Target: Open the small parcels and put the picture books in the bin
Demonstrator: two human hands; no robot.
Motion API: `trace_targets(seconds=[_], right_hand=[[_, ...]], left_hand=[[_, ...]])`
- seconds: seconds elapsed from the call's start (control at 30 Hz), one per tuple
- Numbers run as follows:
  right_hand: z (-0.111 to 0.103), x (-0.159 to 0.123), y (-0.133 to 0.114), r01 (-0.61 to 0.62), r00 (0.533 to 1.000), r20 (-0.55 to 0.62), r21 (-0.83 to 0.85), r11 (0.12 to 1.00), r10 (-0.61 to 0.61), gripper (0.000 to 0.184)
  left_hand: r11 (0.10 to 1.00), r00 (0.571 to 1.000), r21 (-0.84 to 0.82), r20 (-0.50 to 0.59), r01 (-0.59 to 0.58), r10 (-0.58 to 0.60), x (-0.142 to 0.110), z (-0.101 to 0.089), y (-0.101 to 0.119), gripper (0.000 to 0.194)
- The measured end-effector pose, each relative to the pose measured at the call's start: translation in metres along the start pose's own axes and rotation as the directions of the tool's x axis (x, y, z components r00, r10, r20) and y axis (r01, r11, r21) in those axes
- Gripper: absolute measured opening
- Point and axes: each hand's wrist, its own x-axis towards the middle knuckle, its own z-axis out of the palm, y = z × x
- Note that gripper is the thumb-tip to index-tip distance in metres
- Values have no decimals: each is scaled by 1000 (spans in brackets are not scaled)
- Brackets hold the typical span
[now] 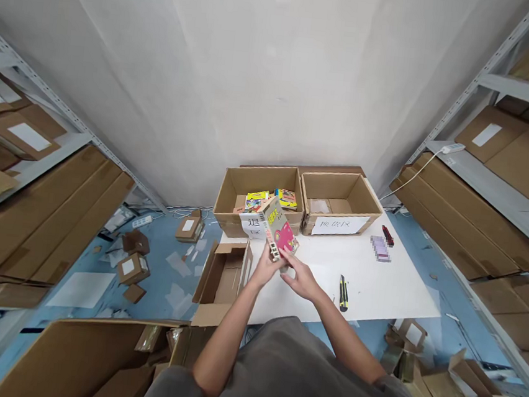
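Note:
A thick book (281, 228) with a grey and pink cover and yellow lettering is tilted upright above the table's near side. My left hand (266, 267) grips its lower end by the spine, fingers partly hidden behind it. At the lower right corner, my right hand (302, 279) holds the book too, fingers on the cover. Just behind the book stands an open cardboard box (232, 189) with a handwritten paper label, partly covered by the book. Inside that box lie a yellow, colourful book (255, 200) and another yellow book (287, 199).
A second labelled carton (365, 199) stands beside it on the white table (315, 259). A yellow-black box cutter (344, 293) and a red-black tool (387, 236) lie there. An open carton (224, 276) is at the left. Shelves of boxes flank both sides; cartons litter the floor.

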Motion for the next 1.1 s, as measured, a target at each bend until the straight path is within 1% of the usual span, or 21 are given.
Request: trace_targets(seconds=[0.03,0.07,0.1,0.13,0.17,0.2,0.23,0.27,0.3,0.33,0.37,0.4,0.47,0.57,0.67,0.7,0.77,0.9,1.0,1.1], right_hand=[[-5,1,1,-7,1000,-18,11,1000,8,65],[-13,2,4,-31,997,-74,29,999,33,64],[-23,3,8,-69,985,-157,50,996,76,65],[-34,5,12,-120,960,-243,80,990,136,67],[-46,7,17,-180,933,-292,128,975,211,70],[-57,8,22,-245,915,-275,204,948,295,74],[-68,9,26,-310,909,-182,301,902,374,77],[-76,9,30,-374,906,-37,402,836,422,78],[-83,8,33,-426,897,117,490,761,427,78],[-88,7,36,-463,885,244,557,690,397,79],[-92,5,38,-481,876,327,604,635,353,80],[-94,3,40,-483,875,365,639,599,317,82],[-99,-1,43,-462,887,361,683,565,288,83],[-108,-6,48,-451,892,340,710,541,298,80],[-120,-10,54,-464,885,357,716,521,298,78],[-124,-11,56,-468,883,365,717,516,294,78],[-131,-12,60,-472,881,374,720,508,289,77],[-138,-3,66,-480,877,386,721,500,285,77],[-135,19,70,-490,872,404,711,505,276,78],[-124,53,75,-490,871,409,697,523,271,79]], left_hand=[[999,1000,-53,-9,13,-13,1,-3,2,103],[994,999,-104,-2,38,-38,2,-9,4,103],[986,997,-150,22,74,-72,2,-17,6,104],[975,992,-187,59,117,-108,1,-25,8,105],[963,984,-214,103,162,-143,-1,-32,9,107],[952,975,-234,144,199,-168,-2,-38,10,108],[942,967,-248,176,226,-186,-4,-41,10,109],[935,960,-257,201,246,-197,-6,-43,9,110],[929,953,-262,222,261,-205,-7,-43,9,111],[925,947,-261,240,275,-213,-8,-42,8,112],[923,940,-254,257,288,-223,-8,-40,8,113],[923,933,-240,274,302,-234,-7,-38,8,113],[924,916,-197,309,327,-258,-5,-35,9,114],[933,888,-110,363,343,-284,0,-33,13,115],[936,867,-32,390,349,-310,2,-30,13,119],[935,865,-13,383,355,-324,2,-28,12,120],[932,876,6,339,363,-343,2,-24,8,121],[942,921,-6,212,335,-326,2,-20,0,115],[952,943,-6,140,306,-302,9,-27,0,111],[965,964,-25,65,262,-260,25,-43,7,112]])
